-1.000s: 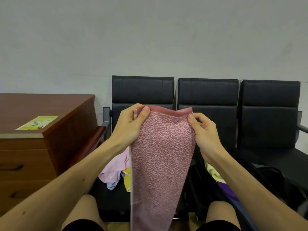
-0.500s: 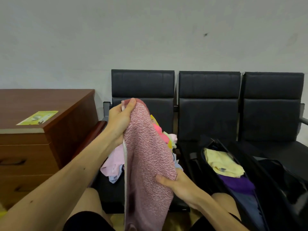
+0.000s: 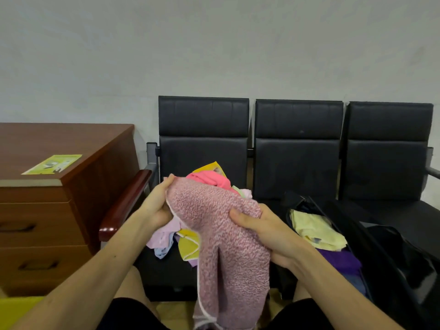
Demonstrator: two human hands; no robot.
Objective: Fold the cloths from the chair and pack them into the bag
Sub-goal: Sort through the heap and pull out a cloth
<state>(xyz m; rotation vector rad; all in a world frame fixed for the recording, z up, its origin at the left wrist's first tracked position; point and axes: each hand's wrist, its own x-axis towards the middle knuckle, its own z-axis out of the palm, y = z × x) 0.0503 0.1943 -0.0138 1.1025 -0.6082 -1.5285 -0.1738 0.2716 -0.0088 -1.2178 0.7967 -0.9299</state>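
A pink terry cloth (image 3: 221, 253) hangs doubled over in front of me, its lower part falling between my knees. My left hand (image 3: 157, 206) grips its upper left edge. My right hand (image 3: 259, 227) grips the fold on the right, thumb on top. Behind it a pile of cloths (image 3: 209, 179) in pink, yellow and pale blue lies on the left black chair (image 3: 202, 139). An open black bag (image 3: 381, 253) sits on the middle seat with a folded yellow cloth (image 3: 316, 229) and a purple cloth (image 3: 342, 259) inside.
A brown wooden drawer cabinet (image 3: 47, 210) with a green leaflet (image 3: 53, 164) on top stands at the left. A wooden armrest (image 3: 123, 206) runs beside the left chair. Two more black chairs (image 3: 388, 151) stand to the right, against a grey wall.
The cloth was held up by its top corners, then my right hand slid down and brought the lower part up. Both hands have now lowered and the cloth is doubled over.
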